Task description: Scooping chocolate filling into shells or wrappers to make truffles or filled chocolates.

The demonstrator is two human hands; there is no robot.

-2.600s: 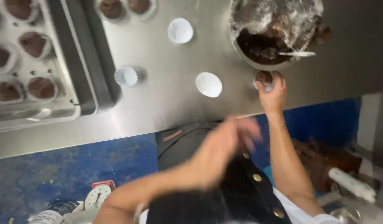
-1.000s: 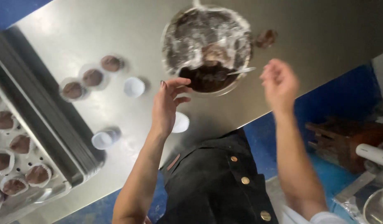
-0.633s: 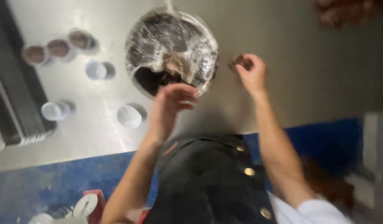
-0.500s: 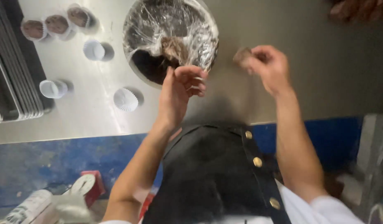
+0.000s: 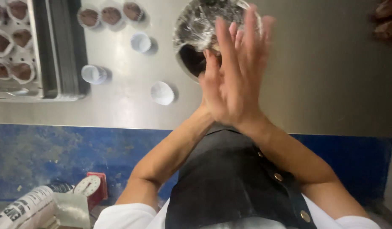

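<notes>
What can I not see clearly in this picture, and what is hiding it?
- Head view: the two hands, left hand and right hand, are pressed palm to palm; anything between them is hidden.
- The mixing bowl: partly covered by the hands, top cut off by the frame edge.
- The baking tray: cut off at the left edge.
- Brown lumps at the top right: blurred, cut off.

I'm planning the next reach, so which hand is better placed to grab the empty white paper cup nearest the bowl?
Probably left. Both hands are pressed palm to palm over the bowl, but the left hand sits on the side of the paper cup; the right hand would cross over.
</notes>
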